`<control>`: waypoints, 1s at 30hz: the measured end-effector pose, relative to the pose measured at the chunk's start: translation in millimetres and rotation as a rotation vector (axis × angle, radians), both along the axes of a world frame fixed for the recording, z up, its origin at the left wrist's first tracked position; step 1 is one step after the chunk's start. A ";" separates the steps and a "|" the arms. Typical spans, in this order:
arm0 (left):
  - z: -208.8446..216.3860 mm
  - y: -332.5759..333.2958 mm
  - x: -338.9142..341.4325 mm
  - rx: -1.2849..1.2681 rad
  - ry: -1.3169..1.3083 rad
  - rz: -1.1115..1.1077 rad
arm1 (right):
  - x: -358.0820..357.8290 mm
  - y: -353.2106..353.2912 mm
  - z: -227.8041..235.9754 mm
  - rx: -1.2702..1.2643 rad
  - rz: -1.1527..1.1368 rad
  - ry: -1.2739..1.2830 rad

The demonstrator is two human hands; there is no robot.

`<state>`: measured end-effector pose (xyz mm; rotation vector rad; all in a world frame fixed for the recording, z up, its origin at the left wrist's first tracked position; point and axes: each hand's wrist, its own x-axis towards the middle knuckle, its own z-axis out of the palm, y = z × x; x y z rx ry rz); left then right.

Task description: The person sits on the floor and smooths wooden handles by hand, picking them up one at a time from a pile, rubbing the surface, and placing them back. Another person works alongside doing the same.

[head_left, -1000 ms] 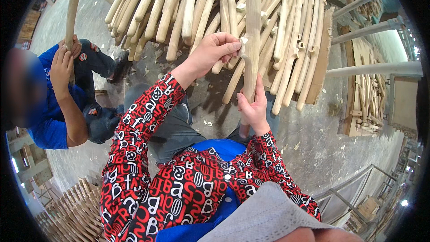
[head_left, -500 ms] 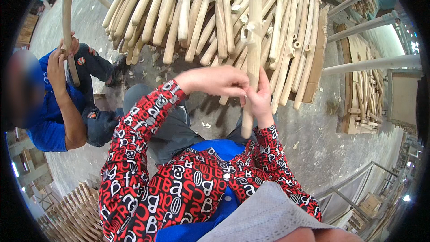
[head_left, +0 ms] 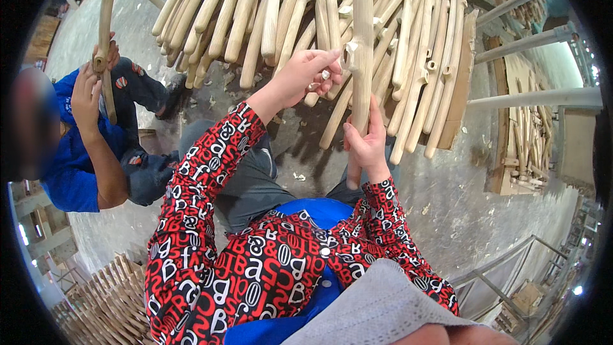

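Observation:
My right hand [head_left: 368,144] is wrapped round the lower part of a long pale wooden stick [head_left: 362,25] with a small side lug, which stands nearly upright in front of me. Its top runs out of view. Close by the lug, my left hand [head_left: 305,80] is curled, thumb and forefinger pointing at the stick. Small crumpled white scraps [head_left: 325,75] sit between its fingers; whether they are paper or tape I cannot tell. Beyond both hands lies a heap of similar wooden sticks [head_left: 252,9], several with white wrapping at their lugs.
At the left a seated person [head_left: 76,134] in blue holds another wooden stick [head_left: 107,13]. Metal rails [head_left: 536,99] stand at the right, with more sticks [head_left: 530,131] on cardboard behind them. White scraps litter the grey floor [head_left: 434,217]. Stacked sticks [head_left: 102,300] fill the lower left.
My left hand has come away from beside my right hand, moving up and left toward the lug, and white scraps now show in it. My right hand still grips the stick.

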<state>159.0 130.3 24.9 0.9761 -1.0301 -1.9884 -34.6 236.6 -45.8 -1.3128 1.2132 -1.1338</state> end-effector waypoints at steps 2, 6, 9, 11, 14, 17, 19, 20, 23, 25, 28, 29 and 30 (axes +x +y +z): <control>0.7 -0.1 0.9 0.053 -0.050 -0.054 | 1.3 -0.4 3.2 -0.022 -0.038 0.123; 1.4 0.8 3.9 0.145 -0.063 -0.062 | 3.2 -2.1 20.8 -0.265 -0.068 0.395; 3.4 -3.0 4.4 0.128 -0.157 -0.110 | -2.7 -2.6 20.5 -0.320 -0.064 0.479; 4.5 -3.8 6.3 0.033 -0.248 -0.168 | -6.7 -1.0 20.8 -0.290 -0.037 0.499; 3.0 -3.3 12.0 -0.196 -0.445 -0.232 | -9.5 2.4 17.7 -0.216 0.004 0.509; 3.1 -0.4 7.3 -0.326 -0.582 -0.224 | -12.1 2.9 8.3 -0.278 0.001 0.443; 3.2 1.7 4.2 -0.545 -0.688 -0.197 | -13.8 5.2 5.5 -0.143 0.026 0.213; 2.4 2.5 3.2 -0.708 -0.743 -0.169 | -14.4 9.7 6.8 0.038 0.059 0.016; -6.1 -1.5 0.8 -1.027 -0.857 -0.074 | -3.1 15.0 7.9 0.266 0.073 -0.453; -11.9 -14.2 5.6 -1.076 -0.959 0.031 | 0.6 17.3 9.8 0.306 0.091 -0.645; -13.6 -33.5 29.4 -0.952 -0.986 0.298 | -1.8 18.2 14.1 0.327 0.173 -0.773; -12.5 -33.6 26.2 -0.865 -0.771 0.410 | -6.1 17.8 14.7 0.317 0.178 -0.780; -11.1 -31.3 25.5 -0.878 -0.714 0.341 | -10.4 17.3 15.6 0.305 0.184 -0.787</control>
